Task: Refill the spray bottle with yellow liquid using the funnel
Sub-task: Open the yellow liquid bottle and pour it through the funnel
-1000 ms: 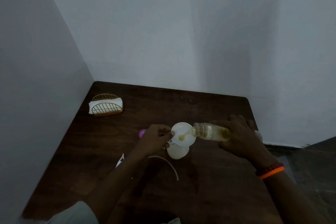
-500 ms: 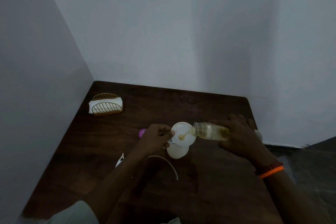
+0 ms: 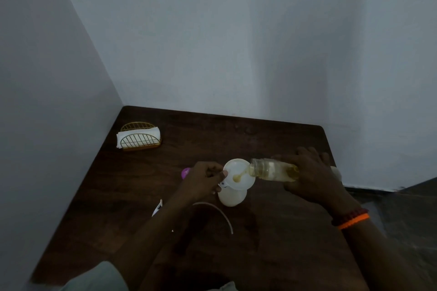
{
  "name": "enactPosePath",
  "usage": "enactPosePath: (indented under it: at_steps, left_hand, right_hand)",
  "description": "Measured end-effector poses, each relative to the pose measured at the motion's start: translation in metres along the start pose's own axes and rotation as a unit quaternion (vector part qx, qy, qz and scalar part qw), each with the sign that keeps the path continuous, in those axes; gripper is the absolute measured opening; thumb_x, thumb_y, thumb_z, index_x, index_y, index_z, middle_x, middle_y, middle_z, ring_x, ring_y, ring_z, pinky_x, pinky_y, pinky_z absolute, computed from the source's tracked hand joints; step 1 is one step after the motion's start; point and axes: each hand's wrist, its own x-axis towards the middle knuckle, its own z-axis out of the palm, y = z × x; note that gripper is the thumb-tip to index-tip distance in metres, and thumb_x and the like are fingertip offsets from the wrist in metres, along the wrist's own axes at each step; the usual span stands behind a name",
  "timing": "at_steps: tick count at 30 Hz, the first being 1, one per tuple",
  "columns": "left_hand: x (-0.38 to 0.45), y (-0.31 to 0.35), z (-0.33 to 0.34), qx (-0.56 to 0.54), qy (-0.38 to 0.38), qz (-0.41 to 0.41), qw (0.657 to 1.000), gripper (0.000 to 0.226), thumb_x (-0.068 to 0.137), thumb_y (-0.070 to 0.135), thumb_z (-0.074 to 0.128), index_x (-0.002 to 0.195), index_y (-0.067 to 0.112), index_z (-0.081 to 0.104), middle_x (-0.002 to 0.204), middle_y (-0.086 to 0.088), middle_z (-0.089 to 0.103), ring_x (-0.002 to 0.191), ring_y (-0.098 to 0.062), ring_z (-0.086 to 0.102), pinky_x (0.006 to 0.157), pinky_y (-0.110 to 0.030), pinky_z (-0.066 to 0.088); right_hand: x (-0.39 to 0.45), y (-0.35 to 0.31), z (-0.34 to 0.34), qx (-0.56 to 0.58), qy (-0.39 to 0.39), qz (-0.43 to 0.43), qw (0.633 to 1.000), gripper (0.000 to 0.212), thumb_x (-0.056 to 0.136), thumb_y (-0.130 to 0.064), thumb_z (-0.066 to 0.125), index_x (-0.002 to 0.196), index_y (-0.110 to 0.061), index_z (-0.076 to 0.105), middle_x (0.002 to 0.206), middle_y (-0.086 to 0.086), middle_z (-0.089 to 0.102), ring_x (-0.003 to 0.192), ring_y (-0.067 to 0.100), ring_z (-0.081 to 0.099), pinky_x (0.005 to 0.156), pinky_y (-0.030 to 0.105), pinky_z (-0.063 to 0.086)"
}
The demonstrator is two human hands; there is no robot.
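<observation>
nothing moved; clear bottle (image 3: 272, 169) tipped, yellow liquid (image 3: 238, 177) pooling in funnel (image 3: 236, 168)

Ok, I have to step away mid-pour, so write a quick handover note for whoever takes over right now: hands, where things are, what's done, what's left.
Left hand: pinches the rim of the white funnel, steadying it in the white spray bottle standing on the table.
Right hand: grips the clear bottle, tipped almost flat, mouth over the funnel.
Done: pour under way; yellow liquid pools at the funnel's centre.
Left: empty what remains in the clear bottle, set it down, lift out the funnel. A thin curved white tube lies near the base; probably the sprayer part, to be refitted.
</observation>
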Motion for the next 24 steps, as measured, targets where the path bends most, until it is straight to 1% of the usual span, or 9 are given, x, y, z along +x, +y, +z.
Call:
enactPosePath:
  at_steps: [4,9,15,21,24]
  left_hand:
    - [0.0006,0.0002,0.0006,0.004,0.003,0.000,1.000,0.019,0.096,0.023,0.064,0.108,0.011,0.073,0.089,-0.006,0.077,0.066,-0.011,0.070,0.057,-0.024,0.055]
    - [0.0005,0.0004,0.0009,0.002,0.004,0.001,1.000,0.020,0.096,0.023,0.064,0.109,0.010,0.072,0.090,-0.006,0.077,0.065,-0.011,0.070,0.056,-0.023,0.055]
    - [0.0011,-0.0004,0.0003,-0.001,0.000,-0.003,1.000,0.020,0.096,0.025,0.064,0.109,0.013,0.072,0.091,-0.004,0.077,0.067,-0.010,0.070,0.058,-0.024,0.055]
    - [0.0008,-0.0002,0.0004,-0.010,0.003,0.003,1.000,0.021,0.096,0.024,0.065,0.109,0.009,0.072,0.090,-0.007,0.077,0.065,-0.012,0.069,0.056,-0.024,0.054]
    - [0.0006,-0.0004,-0.0001,-0.009,0.000,0.002,1.000,0.021,0.096,0.024,0.065,0.109,0.010,0.072,0.091,-0.007,0.077,0.066,-0.013,0.070,0.058,-0.024,0.055]
  right_hand:
    - [0.0004,0.0004,0.0004,0.001,0.005,-0.002,1.000,0.075,0.074,-0.047,0.073,0.141,-0.047,0.041,0.108,-0.008,0.038,0.114,0.016,0.037,0.095,0.036,0.027]
    - [0.0025,0.0009,0.0025,0.003,0.008,0.001,1.000,0.075,0.073,-0.048,0.073,0.141,-0.046,0.042,0.118,-0.004,0.046,0.117,0.017,0.037,0.099,0.039,0.028]
    - [0.0028,-0.0009,-0.0003,-0.005,0.010,-0.003,1.000,0.075,0.074,-0.047,0.073,0.142,-0.046,0.041,0.114,-0.004,0.044,0.112,0.017,0.036,0.095,0.037,0.027]
    - [0.0029,-0.0008,-0.0004,-0.005,0.015,-0.003,1.000,0.074,0.074,-0.046,0.073,0.142,-0.044,0.043,0.116,-0.003,0.045,0.112,0.017,0.037,0.094,0.037,0.027]
    - [0.0023,-0.0002,-0.0006,-0.008,0.011,-0.002,1.000,0.074,0.074,-0.046,0.073,0.142,-0.044,0.042,0.117,-0.003,0.045,0.114,0.017,0.036,0.095,0.037,0.028]
